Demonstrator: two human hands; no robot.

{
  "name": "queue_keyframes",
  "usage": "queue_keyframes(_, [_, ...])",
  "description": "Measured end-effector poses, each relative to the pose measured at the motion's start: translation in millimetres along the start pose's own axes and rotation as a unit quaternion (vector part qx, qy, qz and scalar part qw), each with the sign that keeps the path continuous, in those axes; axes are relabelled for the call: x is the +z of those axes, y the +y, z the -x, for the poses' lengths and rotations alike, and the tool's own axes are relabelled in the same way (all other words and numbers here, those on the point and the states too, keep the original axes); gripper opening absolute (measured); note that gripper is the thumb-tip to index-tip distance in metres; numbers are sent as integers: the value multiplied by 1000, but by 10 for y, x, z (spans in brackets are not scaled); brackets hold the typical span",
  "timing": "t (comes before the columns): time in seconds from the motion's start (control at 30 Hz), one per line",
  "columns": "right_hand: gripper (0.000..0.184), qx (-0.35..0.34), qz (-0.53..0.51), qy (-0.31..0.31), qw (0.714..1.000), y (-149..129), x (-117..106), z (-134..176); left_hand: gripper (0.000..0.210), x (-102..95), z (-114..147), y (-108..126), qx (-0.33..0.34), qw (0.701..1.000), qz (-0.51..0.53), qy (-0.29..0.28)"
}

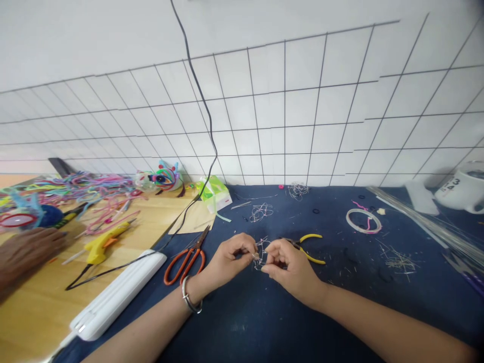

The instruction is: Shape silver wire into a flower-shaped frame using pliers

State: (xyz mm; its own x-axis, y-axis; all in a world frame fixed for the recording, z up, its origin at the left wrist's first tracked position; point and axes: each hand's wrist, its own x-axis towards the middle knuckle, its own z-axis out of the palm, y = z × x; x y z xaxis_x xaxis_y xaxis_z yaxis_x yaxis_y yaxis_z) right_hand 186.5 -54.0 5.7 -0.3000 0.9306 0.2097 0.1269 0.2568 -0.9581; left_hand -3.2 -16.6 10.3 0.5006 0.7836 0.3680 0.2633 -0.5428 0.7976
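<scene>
Silvery wire (259, 258) is being pinched by the left hand (232, 259) and the right hand (293, 269) above the blue desk (245, 312); yellow-handled pliers (312, 257) are lying just beyond the right hand, orange-handled scissors (197, 246) near the left.

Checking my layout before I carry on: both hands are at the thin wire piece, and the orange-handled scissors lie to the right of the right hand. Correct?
Not quite: the head view shows the orange-handled scissors to the left of the left hand, not to the right of the right hand. Both hands are at the thin wire piece.
</scene>
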Motion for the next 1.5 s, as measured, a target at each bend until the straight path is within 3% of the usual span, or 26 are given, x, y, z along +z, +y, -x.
queue_keyframes(0.17, [40,1,14,16,1000,-3,0,-3,7,6,-1,-12,-15,999,39,1])
queue_keyframes(0.33, [63,-46,123,76,988,-3,-51,-28,7,19,6,-14,-22,998,61,-5])
queue_keyframes(0.47, [78,-64,147,62,985,14,-86,-38,8,21,10,-25,-21,997,70,-12])
queue_keyframes(0.87, [66,-94,120,64,986,-68,-16,48,6,-27,41,-12,24,996,86,-13])
queue_keyframes(1.2, [73,-146,101,58,982,-194,-24,106,12,-90,88,61,72,990,115,-37])
queue_keyframes(1.33, [70,-101,71,36,992,-187,-32,99,9,-98,69,118,52,992,103,-42])
queue_keyframes(1.5, [69,-12,21,13,1000,-125,-53,10,5,-47,27,142,-14,995,98,-6])
